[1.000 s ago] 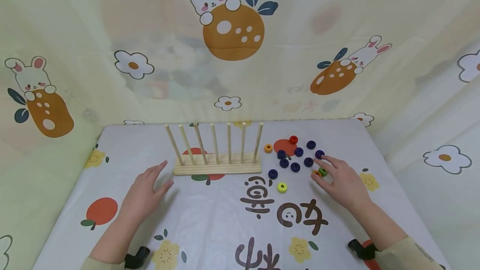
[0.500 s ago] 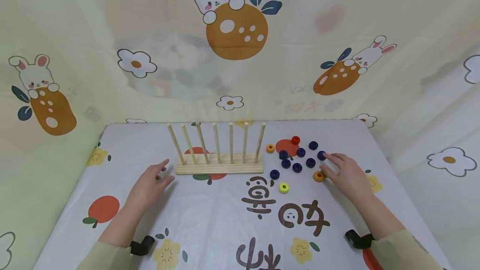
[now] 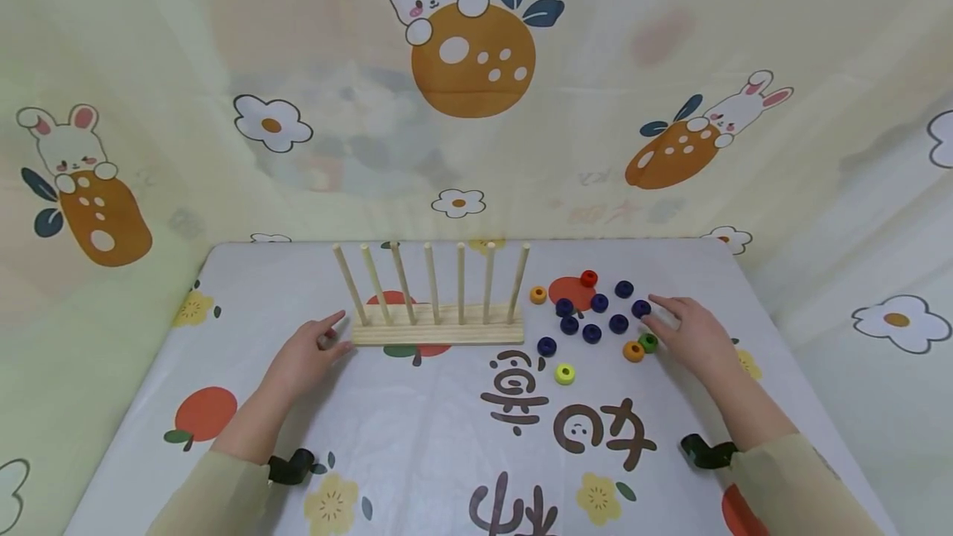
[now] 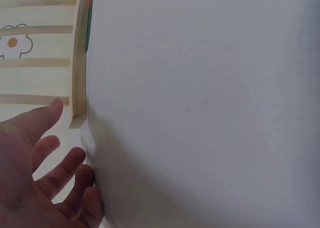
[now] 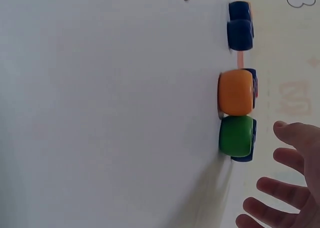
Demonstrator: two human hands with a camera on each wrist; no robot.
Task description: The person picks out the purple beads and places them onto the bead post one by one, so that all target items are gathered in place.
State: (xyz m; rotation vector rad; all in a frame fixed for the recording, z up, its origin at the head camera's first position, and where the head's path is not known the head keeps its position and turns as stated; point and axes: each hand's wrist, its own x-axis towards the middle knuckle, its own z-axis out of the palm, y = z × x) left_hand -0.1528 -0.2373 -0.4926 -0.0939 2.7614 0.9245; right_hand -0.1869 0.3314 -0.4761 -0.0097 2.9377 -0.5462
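A wooden rack (image 3: pixel 439 333) with a row of upright pegs stands toward the back of the table. My left hand (image 3: pixel 301 361) is beside its left end, fingers loosely bent, thumb close to the base; whether it touches is unclear. To the right of the rack lie loose beads, mostly dark blue. My right hand (image 3: pixel 696 342) hovers at their right side, thumb and forefinger apart beside a dark blue bead (image 3: pixel 641 309). Just below the thumb sit a green bead (image 3: pixel 648 343) and an orange bead (image 3: pixel 634 351), side by side. The right wrist view shows nothing between the fingers.
A yellow-green bead (image 3: pixel 565 374) lies nearest the front. A second orange bead (image 3: pixel 538 295) is just right of the rack, and a red bead (image 3: pixel 589 278) lies at the back. A printed cloth (image 3: pixel 417 437) covers the table; a patterned curtain (image 3: pixel 335 189) hangs behind it.
My right hand has moved slightly away to the right, so the orange and green beads are uncovered. My left hand has come nearer the rack's left end. The view has shifted slightly.
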